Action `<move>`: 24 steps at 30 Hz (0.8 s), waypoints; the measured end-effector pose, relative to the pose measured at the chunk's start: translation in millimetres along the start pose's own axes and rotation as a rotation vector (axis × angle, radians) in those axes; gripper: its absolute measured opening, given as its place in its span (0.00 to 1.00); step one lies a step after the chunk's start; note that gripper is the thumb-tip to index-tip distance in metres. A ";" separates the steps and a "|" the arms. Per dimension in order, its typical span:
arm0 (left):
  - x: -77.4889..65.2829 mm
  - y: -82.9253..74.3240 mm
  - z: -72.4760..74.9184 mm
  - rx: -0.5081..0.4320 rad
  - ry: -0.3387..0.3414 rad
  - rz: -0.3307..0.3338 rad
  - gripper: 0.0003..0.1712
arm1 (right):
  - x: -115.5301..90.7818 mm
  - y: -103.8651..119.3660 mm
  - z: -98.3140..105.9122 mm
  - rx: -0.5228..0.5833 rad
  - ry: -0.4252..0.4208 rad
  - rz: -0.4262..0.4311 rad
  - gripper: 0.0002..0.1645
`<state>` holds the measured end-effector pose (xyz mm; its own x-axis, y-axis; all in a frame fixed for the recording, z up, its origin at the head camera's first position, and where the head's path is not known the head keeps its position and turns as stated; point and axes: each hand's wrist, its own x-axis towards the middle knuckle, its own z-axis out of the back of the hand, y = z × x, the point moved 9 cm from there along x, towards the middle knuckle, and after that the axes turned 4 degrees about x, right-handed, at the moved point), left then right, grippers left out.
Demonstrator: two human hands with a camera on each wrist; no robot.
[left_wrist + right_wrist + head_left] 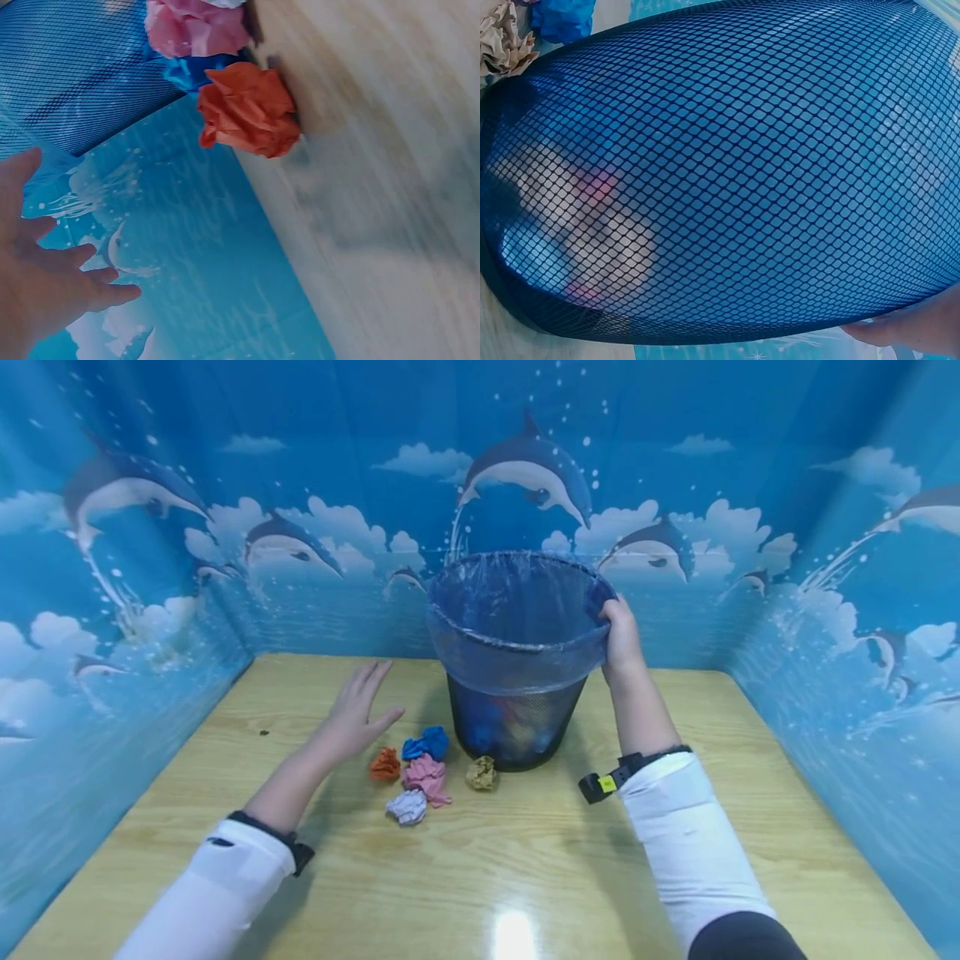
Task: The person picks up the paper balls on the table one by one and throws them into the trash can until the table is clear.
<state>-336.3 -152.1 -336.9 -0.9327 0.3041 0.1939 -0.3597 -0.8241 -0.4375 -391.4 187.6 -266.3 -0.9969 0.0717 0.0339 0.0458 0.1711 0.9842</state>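
A black mesh wastebasket (pixel 517 727) stands toward the back of the table, lined with a translucent plastic bag (pixel 510 668) folded over its rim. My right hand (pixel 624 639) grips the rim at the right, thumb on the inner side. Through the mesh, blurred coloured shapes show near the bottom. Left of the basket, my left hand (pixel 348 714) hovers with fingers spread, holding nothing. Closest to it lie an orange crumpled paper ball (pixel 249 111) and a blue one (pixel 426 743). Pink (pixel 427 777), whitish (pixel 408 807) and tan (pixel 481 773) paper balls lie beside them.
Everything stands on a light wood-grain table (pixel 480 868). Blue dolphin-printed curtains (pixel 322 443) enclose its back and both sides, close behind the basket. A small dark spot (pixel 263 732) marks the tabletop at the left.
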 end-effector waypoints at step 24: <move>-13.9 22.9 -64.7 0.129 0.334 0.017 0.44 | -0.4 -0.9 0.3 -0.005 -0.010 0.007 0.46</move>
<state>-333.3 -144.3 -406.4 -0.9036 0.4112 -0.1197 -0.3571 -0.8777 -0.3195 -391.0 187.7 -267.2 -0.9958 0.0828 0.0396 0.0529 0.1659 0.9847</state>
